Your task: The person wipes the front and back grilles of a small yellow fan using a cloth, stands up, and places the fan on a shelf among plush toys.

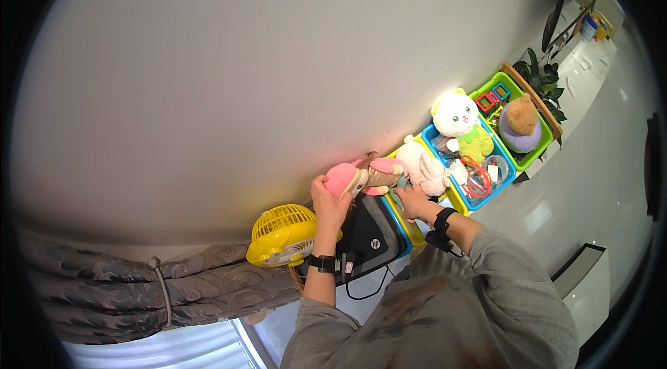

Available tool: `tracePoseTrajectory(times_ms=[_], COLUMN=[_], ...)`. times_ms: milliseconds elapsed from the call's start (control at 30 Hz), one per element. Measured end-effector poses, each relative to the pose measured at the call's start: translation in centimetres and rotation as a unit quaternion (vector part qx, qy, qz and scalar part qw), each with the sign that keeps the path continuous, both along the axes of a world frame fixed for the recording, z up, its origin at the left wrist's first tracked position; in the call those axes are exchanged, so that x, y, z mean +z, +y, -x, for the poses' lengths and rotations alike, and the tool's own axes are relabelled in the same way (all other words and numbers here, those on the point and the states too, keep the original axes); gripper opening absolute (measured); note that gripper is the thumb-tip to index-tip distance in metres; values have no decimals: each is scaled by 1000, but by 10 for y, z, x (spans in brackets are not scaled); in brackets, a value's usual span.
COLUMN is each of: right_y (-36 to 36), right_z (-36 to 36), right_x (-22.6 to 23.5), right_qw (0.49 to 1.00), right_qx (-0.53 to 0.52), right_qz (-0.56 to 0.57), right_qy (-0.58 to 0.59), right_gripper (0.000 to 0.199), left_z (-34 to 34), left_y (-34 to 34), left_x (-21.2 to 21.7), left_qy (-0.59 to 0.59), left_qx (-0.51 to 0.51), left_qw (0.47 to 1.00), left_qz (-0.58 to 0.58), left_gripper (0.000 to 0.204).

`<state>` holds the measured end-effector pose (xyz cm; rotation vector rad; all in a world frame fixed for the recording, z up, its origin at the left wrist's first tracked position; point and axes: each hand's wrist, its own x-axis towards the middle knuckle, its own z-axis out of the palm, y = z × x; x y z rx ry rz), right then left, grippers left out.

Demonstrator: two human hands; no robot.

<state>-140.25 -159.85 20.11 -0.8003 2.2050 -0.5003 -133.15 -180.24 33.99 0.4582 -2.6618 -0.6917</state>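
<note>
My left hand is closed round the pink-hooded head of a plush doll, which lies slantwise with its brown body and pink arms pointing right. Over the yellow bin, my right hand has its fingers curled at a teal piece by the doll's lower end. Whether that piece belongs to the doll I cannot tell. A pale pink plush bunny rests in the yellow bin, just beyond my right hand. Both wrists wear black bands.
Farther right stand a blue bin with a white-and-green plush cat and a green bin with a brown-and-purple plush. A yellow fan and a black laptop bag are near my left arm. The wall runs behind.
</note>
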Motion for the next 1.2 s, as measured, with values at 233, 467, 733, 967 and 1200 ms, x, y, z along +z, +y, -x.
tracePoseTrajectory(times_ms=[233, 467, 733, 967, 1200], right_y=[-13, -4, 3, 1, -2], right_z=[1, -1, -4, 4, -6], right_x=[-16, -11, 2, 16, -24], right_qw=[997, 999, 987, 989, 976], right_qx=[-12, -21, -141, -48, -86], right_qz=[-76, -44, 57, -46, -35], right_qy=[-15, 25, 58, 134, 197], right_gripper=[124, 117, 84, 63, 39], left_z=[33, 36, 38, 68, 69], left_y=[6, 17, 19, 16, 10], left_x=[49, 73, 74, 45, 22], left_qy=[31, 17, 42, 30, 81], left_qx=[-126, -195, -234, -198, -181], left_qw=[990, 978, 967, 972, 978], left_qz=[48, 76, 95, 121, 62], left_gripper=[51, 47, 44, 35, 31])
